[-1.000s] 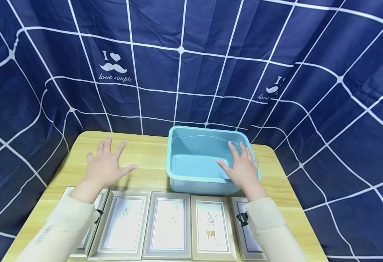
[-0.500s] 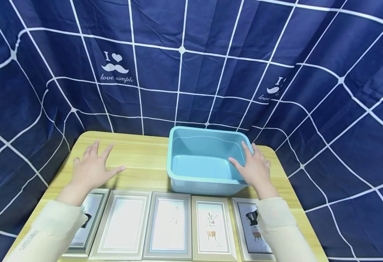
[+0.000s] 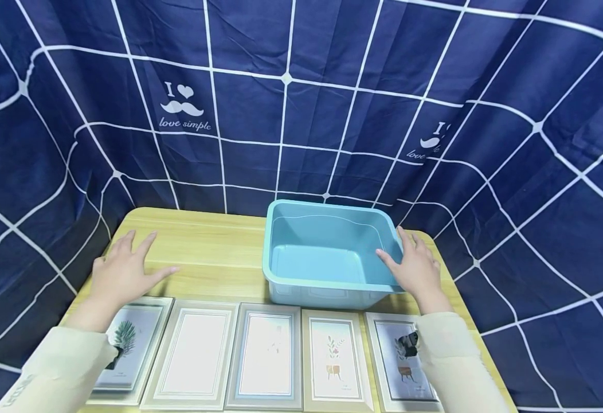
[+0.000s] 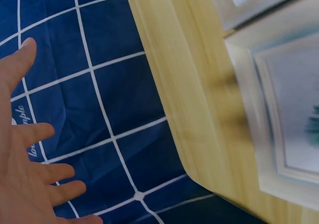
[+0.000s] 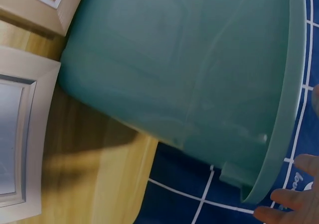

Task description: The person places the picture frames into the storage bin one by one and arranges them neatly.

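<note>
My left hand (image 3: 120,279) hovers over the left side of the table with fingers spread and holds nothing. In the left wrist view that same hand (image 4: 25,174) shows loose fingers and an outstretched thumb. Below its wrist lies a picture frame (image 3: 135,321) with a dark green leaf print, partly covered by the sleeve. My right hand (image 3: 419,272), fingers apart, is over the right end of a light blue plastic tub (image 3: 327,295). From the right wrist view, its fingertips (image 5: 286,199) show beside the tub's rim. The tub's inside is bare.
Several picture frames lie face up in a row along the near side, among them a beige one (image 3: 306,344) with a plant print and a silver one (image 3: 374,355) by the right sleeve. The wooden table (image 3: 219,246) meets a dark blue checked curtain (image 3: 250,115).
My left hand has drifted left, baring more of the leftmost picture frame. My right hand has moved right, from over the tub's inside to its right end. Tub and picture frames stay put.
</note>
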`<action>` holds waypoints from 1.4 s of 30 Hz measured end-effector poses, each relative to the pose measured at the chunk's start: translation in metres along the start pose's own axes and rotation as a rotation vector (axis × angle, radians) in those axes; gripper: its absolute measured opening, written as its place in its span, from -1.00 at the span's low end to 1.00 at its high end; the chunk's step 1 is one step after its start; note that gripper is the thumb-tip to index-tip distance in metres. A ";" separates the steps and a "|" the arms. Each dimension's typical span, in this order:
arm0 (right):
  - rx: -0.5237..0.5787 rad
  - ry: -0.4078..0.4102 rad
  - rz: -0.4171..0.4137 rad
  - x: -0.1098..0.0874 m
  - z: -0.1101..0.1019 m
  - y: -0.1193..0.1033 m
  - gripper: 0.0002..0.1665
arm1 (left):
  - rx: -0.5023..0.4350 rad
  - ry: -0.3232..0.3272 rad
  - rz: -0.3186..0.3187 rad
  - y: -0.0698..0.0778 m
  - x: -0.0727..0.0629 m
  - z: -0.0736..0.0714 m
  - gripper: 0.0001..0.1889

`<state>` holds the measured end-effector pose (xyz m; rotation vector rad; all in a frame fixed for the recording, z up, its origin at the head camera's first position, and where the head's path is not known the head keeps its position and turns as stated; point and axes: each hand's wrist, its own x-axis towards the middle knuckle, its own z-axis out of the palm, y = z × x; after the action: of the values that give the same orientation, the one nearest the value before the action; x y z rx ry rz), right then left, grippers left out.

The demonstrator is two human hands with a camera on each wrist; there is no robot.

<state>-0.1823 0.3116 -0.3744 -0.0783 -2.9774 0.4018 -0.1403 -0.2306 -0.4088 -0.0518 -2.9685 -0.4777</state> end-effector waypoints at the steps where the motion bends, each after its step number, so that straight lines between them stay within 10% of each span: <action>1: 0.002 -0.005 0.005 0.000 0.000 0.002 0.05 | -0.002 0.005 -0.002 -0.002 -0.001 0.000 0.01; 42: 0.597 -0.168 0.194 -0.005 0.012 0.051 -0.14 | -0.344 -0.097 -0.115 -0.115 -0.044 0.042 -0.12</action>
<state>-0.1770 0.3568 -0.4001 -0.2807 -2.8705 1.3541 -0.1082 -0.3267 -0.4904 0.0635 -2.9555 -1.0241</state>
